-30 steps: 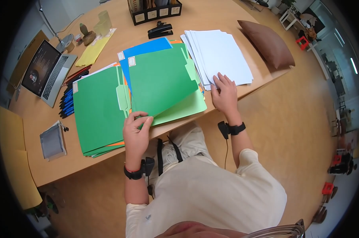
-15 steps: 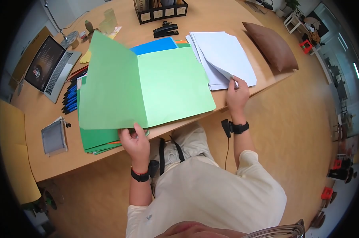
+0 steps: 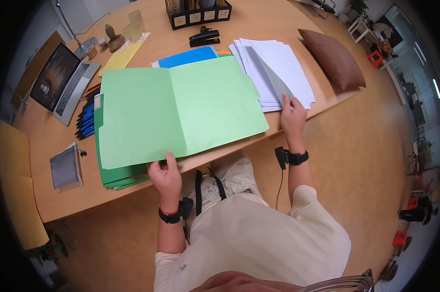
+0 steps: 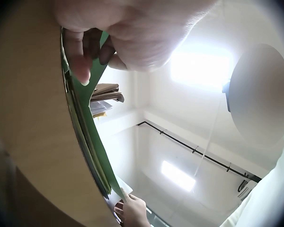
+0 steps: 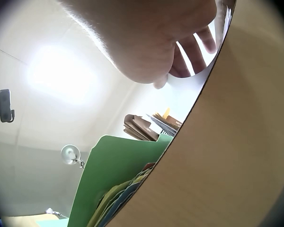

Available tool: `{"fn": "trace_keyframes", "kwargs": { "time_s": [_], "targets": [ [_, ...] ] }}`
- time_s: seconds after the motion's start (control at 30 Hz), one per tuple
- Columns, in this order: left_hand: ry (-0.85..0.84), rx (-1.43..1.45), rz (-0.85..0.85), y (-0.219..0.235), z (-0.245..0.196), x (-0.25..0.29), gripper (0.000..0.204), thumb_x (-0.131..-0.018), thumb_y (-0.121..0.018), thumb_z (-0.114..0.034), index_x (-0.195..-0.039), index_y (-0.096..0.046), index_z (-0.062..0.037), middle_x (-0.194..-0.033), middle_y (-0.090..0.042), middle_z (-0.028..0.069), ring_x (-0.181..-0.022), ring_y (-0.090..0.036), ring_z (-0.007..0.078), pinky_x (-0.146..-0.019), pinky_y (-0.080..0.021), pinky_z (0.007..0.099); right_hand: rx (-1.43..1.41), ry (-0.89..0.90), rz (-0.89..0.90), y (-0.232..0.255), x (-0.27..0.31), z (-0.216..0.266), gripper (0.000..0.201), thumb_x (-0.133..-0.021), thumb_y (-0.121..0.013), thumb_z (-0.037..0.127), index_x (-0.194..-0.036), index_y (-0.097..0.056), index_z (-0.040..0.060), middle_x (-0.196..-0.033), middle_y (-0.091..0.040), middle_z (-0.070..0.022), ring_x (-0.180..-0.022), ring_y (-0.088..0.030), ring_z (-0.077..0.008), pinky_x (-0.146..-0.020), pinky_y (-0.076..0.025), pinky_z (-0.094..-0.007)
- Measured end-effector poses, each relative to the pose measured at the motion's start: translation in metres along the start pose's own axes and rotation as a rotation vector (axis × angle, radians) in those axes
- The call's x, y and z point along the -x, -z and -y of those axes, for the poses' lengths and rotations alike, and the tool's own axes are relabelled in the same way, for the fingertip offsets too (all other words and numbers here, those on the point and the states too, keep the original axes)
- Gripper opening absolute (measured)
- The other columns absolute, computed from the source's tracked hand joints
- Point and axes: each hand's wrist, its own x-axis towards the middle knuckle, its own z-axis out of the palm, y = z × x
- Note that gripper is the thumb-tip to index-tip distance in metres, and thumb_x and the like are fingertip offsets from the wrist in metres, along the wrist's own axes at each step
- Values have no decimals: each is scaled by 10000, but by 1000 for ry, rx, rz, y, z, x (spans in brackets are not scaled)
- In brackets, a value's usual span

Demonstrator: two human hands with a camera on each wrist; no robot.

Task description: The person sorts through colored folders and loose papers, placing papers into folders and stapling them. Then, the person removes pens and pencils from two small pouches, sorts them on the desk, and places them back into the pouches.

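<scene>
A light green file folder (image 3: pixel 220 104) lies spread open, its two inner faces upward. At the near end of its fold, my left hand (image 3: pixel 165 179) pinches the edge with the thumb on top. The left wrist view shows curled fingers (image 4: pixel 79 66) at the green folder edge. With thumb and fingers, my right hand (image 3: pixel 294 121) pinches the near corner of a white sheet of paper (image 3: pixel 273 78), which curls up off the paper stack (image 3: pixel 290 63). Beneath the open folder are dark green folders (image 3: pixel 125 177) and a blue folder (image 3: pixel 188 58).
A laptop (image 3: pixel 59 85), pens (image 3: pixel 86 121) and a zip pouch (image 3: pixel 65 168) occupy the left side. Behind the folders stand a black stapler (image 3: pixel 204 38) and a desk organizer (image 3: pixel 200 17). A brown cushion (image 3: pixel 332 58) lies at the right. The table edge (image 3: pixel 229 148) runs close to both hands.
The green folder's cover has been opened over to the left and now lies flatter. My right hand has gone from resting on the paper stack to lifting a sheet's corner.
</scene>
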Motion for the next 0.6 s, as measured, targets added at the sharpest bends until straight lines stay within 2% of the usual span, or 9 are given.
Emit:
{"fn": "trace_keyframes", "kwargs": {
  "time_s": [0.1,0.23,0.33,0.43,0.5,0.57,0.6],
  "targets": [
    [-6,10,25,3,2,0,178,-1072,-644,-74,-1140,-680,87,-1000,-699,67,-737,-657,94,-652,-598,262,-55,46,-97,1,0,10,218,-1006,-736,175,-965,-736,-39,-846,-735,-209,-694,-676,-319,-655,-527,-388],
    [17,19,28,1,-2,3,162,-1069,-645,-67,-1135,-685,75,-962,-700,46,-742,-648,80,-663,-593,260,-161,150,-233,7,-5,43,112,-988,-741,90,-1008,-757,-20,-961,-788,-182,-855,-762,-327,-751,-579,-363],
    [22,22,32,-1,-5,3,150,-1064,-651,-61,-1123,-690,71,-935,-697,31,-745,-643,72,-670,-584,257,-264,221,-187,8,2,79,39,-947,-765,30,-980,-762,10,-1000,-801,-156,-935,-783,-301,-822,-604,-353],
    [3,14,50,0,-2,3,134,-1059,-658,-50,-1101,-695,72,-925,-700,27,-743,-641,73,-673,-561,251,-303,314,-12,-3,25,106,63,-897,-796,18,-940,-750,27,-1014,-801,-138,-1000,-787,-301,-864,-620,-371],
    [16,16,33,-2,-4,3,132,-1059,-656,-48,-1098,-695,71,-928,-705,33,-747,-645,74,-672,-558,249,-245,488,147,-11,43,124,93,-861,-811,22,-912,-736,45,-1027,-800,-121,-1038,-785,-315,-877,-630,-407],
    [26,12,34,-2,-4,4,131,-1060,-654,-49,-1095,-694,71,-931,-709,39,-752,-650,76,-673,-560,250,-220,606,305,-18,63,141,107,-865,-808,68,-956,-753,80,-1042,-796,-88,-1083,-765,-322,-914,-620,-423],
    [30,6,40,-1,-4,4,131,-1060,-654,-50,-1094,-694,71,-932,-711,41,-756,-653,77,-675,-563,252,-188,691,453,-21,77,149,160,-881,-796,52,-1038,-774,73,-1147,-793,-84,-1157,-740,-337,-996,-598,-455]
  ]
}}
